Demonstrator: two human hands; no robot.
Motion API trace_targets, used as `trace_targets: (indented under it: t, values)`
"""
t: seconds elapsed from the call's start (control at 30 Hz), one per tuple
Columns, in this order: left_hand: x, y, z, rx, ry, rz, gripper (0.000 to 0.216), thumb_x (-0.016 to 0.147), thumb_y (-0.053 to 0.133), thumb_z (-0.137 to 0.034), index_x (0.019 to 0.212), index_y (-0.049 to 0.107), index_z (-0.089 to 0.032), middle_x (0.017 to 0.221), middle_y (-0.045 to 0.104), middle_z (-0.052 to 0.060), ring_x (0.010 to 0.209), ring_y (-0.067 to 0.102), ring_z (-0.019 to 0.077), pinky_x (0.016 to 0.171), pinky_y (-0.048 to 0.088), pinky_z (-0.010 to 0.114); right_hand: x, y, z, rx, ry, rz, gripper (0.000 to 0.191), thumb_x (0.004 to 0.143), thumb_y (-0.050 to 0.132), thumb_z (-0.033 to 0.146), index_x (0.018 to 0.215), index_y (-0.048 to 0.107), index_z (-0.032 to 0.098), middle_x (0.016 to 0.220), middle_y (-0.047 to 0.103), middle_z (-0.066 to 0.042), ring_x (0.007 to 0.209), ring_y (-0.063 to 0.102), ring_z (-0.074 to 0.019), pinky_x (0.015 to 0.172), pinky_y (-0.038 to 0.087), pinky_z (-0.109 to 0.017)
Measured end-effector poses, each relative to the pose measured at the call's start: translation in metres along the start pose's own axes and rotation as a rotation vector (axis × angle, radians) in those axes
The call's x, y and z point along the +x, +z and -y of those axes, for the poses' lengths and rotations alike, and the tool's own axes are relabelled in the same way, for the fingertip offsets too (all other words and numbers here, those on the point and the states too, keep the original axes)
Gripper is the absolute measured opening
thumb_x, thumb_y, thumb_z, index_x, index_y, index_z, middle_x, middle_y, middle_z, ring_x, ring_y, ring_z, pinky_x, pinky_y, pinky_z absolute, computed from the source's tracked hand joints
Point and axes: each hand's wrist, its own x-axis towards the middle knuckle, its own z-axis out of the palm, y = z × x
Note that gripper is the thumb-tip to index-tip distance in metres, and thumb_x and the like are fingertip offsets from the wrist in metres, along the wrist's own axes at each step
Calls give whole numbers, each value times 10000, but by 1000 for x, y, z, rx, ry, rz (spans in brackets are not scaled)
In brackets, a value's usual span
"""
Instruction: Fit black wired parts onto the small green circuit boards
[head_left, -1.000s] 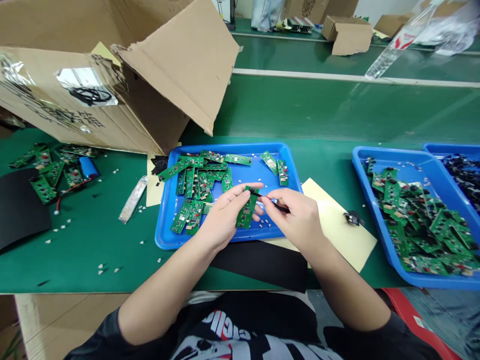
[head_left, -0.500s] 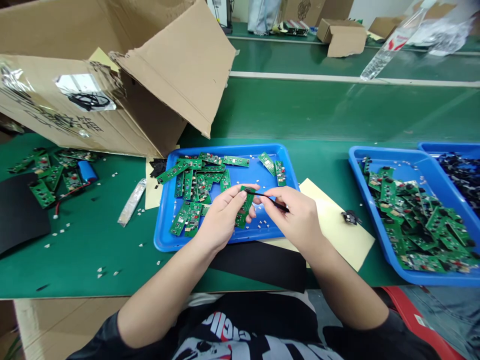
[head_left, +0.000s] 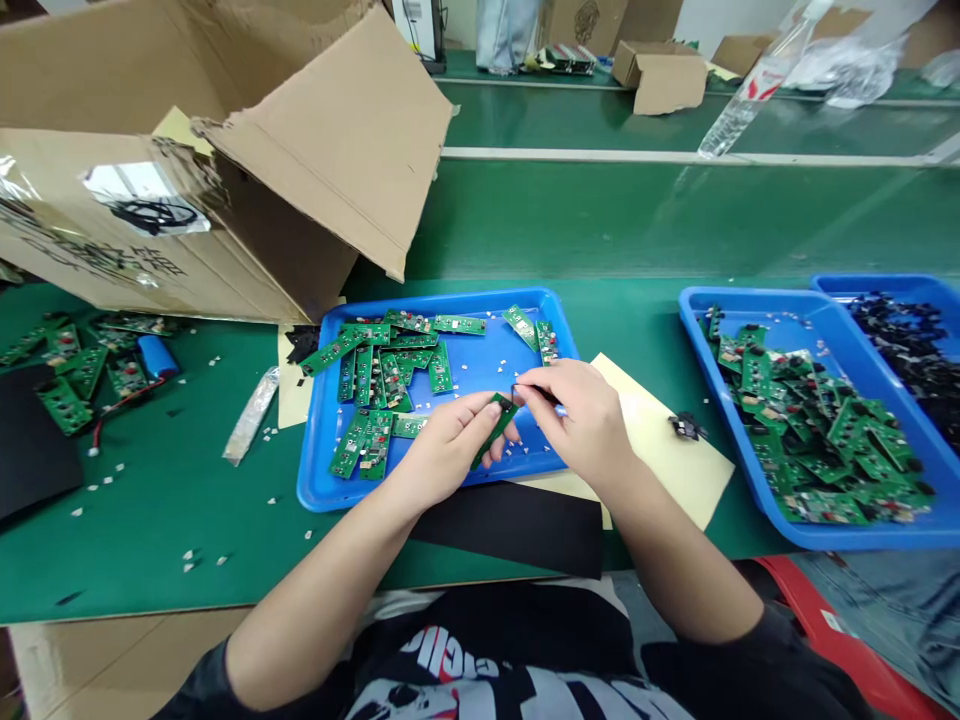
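Observation:
Over the blue tray (head_left: 309, 480), my left hand (head_left: 448, 445) is closed on a small green circuit board (head_left: 495, 428), thumb on top and fingers beneath. My right hand (head_left: 581, 415) pinches a slim black tweezers-like tool (head_left: 553, 400), mostly hidden by the fingers; its end is at the board's upper end. Whether it touches the board I cannot tell. Several more circuit boards (head_left: 440, 368) lie in the tray's left part, and two are at its far right corner. Tiny white pieces are scattered on the tray floor.
At right stand a blue tray (head_left: 757, 480) heaped with circuit boards and another (head_left: 930, 285) with black parts. A large open carton (head_left: 247, 250) fills the upper left. Yellow paper (head_left: 675, 470) bears a small black part (head_left: 686, 427). Black sheet (head_left: 525, 525) lies at the front.
The board in my left hand has turned, showing more of its edge. My right hand has come closer to the board, and less of the black tool shows. The whole view has shifted slightly.

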Motion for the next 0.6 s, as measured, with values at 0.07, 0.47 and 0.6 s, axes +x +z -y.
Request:
trace_targets:
  t: [0.07,0.47,0.6]
  values:
    - [0,-1,-1,83,1,31,307,903,390,-296,713,577,-143,555,516,-31,492,482,73,516,407,189,0,2,-1,-3,-69,-11,129,904,513,170,817,608,174,679,636,-20,658,567,-149,809,480,-329]
    - [-1,-2,5,315,27,7,279,898,325,-266,697,498,-178,562,471,-41,523,461,102,534,389,219,2,9,-4,-27,-215,13,196,886,485,91,833,639,200,754,584,-24,756,584,-137,953,458,-372]
    - [-3,-3,3,296,53,22,278,902,321,-290,730,508,-175,598,477,-34,542,462,104,545,394,223,2,9,-2,14,-196,-13,139,879,525,112,849,642,181,776,582,-40,749,573,-142,932,476,-378]
